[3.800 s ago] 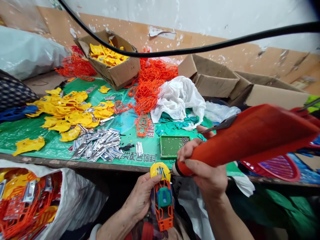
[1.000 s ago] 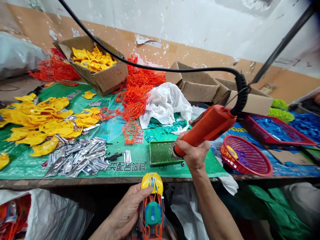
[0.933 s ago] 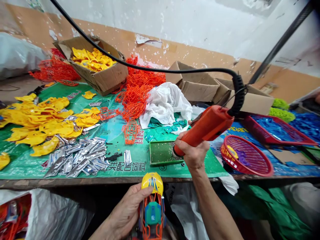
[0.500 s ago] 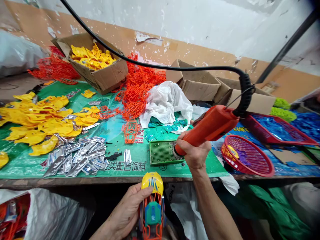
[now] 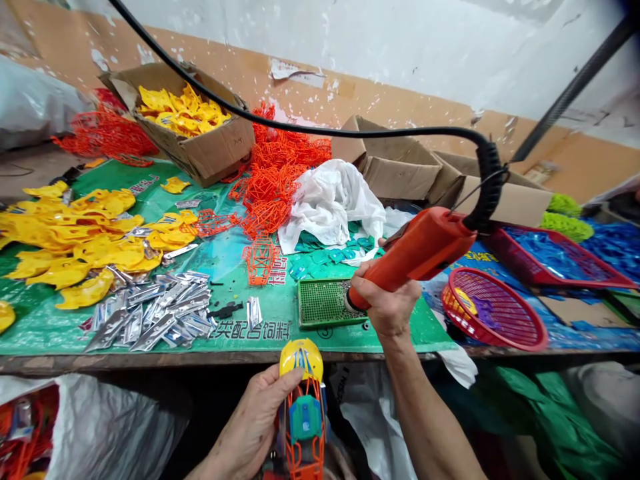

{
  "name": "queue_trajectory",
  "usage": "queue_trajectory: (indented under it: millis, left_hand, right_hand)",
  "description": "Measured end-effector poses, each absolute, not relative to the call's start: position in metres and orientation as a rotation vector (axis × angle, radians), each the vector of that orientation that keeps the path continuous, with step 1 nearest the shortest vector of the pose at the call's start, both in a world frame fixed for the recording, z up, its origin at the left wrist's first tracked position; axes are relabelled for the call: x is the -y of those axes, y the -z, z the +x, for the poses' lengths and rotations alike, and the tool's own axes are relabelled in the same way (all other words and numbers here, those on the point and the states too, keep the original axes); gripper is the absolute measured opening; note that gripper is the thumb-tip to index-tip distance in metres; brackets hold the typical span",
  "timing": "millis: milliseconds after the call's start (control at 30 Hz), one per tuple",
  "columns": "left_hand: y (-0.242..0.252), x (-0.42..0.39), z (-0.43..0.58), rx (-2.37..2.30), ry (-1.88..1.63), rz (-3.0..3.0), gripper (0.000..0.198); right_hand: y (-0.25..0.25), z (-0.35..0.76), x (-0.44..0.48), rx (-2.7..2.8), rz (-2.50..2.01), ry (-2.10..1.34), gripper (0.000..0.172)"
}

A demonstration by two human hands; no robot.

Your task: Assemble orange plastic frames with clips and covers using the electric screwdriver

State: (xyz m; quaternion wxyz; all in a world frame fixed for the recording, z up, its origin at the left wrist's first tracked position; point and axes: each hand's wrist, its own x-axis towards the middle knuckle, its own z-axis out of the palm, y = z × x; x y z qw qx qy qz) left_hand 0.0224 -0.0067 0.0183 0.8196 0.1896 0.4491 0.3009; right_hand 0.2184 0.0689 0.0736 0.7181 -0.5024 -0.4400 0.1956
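My left hand (image 5: pixel 255 413) grips a toy car (image 5: pixel 306 419) below the table's front edge. The car has a yellow hood, an orange frame and a teal roof piece; its lower end runs out of view. My right hand (image 5: pixel 390 300) is wrapped round a red electric screwdriver (image 5: pixel 415 257), whose black cord rises from its back end. The screwdriver's nose points down at the right end of a green perforated tray (image 5: pixel 320 319), where small dark screws lie. Its tip is hidden, so contact with the screws cannot be made out.
Silver stickered strips (image 5: pixel 160 310) and yellow body shells (image 5: pixel 85 240) are heaped on the left. Orange frames (image 5: pixel 275 167) and a white cloth-like bag (image 5: pixel 333 203) lie behind the tray. A red basket (image 5: pixel 520 333) stands on the right. The black cord (image 5: pixel 310 133) arches across.
The toy car in my left hand has shifted very slightly up and left in view. My right hand and the screwdriver remain almost still at the tray.
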Motion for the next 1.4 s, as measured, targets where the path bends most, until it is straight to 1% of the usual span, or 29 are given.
queue_trajectory:
  millis: [233,433,600,767,800,833,933,967,1000,1100,1300,1400]
  left_hand:
    - [-0.019,0.013,0.019,-0.956,-0.702,0.434,0.037]
    - [-0.011,0.013,0.015,-1.05,-0.825,0.504,0.03]
    - [-0.009,0.009,0.015,-1.014,-0.801,0.582,0.028]
    - [-0.019,0.008,0.019,-0.982,-0.831,0.545,0.03]
    - [-0.021,0.008,0.02,-0.985,-0.841,0.535,0.031]
    - [-0.023,0.008,0.02,-0.992,-0.852,0.526,0.032]
    - [-0.025,0.009,0.021,-1.01,-0.868,0.503,0.033]
    - [-0.026,0.01,0.021,-1.009,-0.865,0.492,0.034]
    - [-0.026,0.01,0.02,-1.004,-0.862,0.479,0.035]
    - [-0.024,0.011,0.02,-0.988,-0.874,0.462,0.035]
    - [-0.023,0.009,0.018,-1.039,-0.913,0.437,0.037]
    - [-0.02,0.009,0.016,-1.025,-0.911,0.424,0.036]
  right_hand:
    - [-0.076,0.216,-0.068,0.951,-1.113,-0.443,0.011]
    - [-0.076,0.219,-0.07,0.935,-1.066,-0.476,0.011]
    - [-0.085,0.219,-0.072,0.947,-1.046,-0.444,0.011]
    - [-0.101,0.206,-0.065,0.973,-0.952,-0.594,0.011]
    - [-0.104,0.202,-0.062,0.97,-0.926,-0.641,0.013]
    - [-0.107,0.196,-0.059,0.965,-0.9,-0.689,0.019]
    - [-0.109,0.18,-0.048,0.968,-0.85,-0.834,0.051]
    - [-0.109,0.174,-0.045,0.982,-0.838,-0.883,0.059]
    - [-0.107,0.17,-0.042,1.001,-0.825,-0.929,0.062]
    - [-0.102,0.159,-0.036,1.043,-0.779,-1.041,0.056]
    - [-0.099,0.15,-0.031,1.045,-0.725,-1.141,0.033]
    - [-0.099,0.148,-0.031,1.042,-0.749,-1.148,0.033]
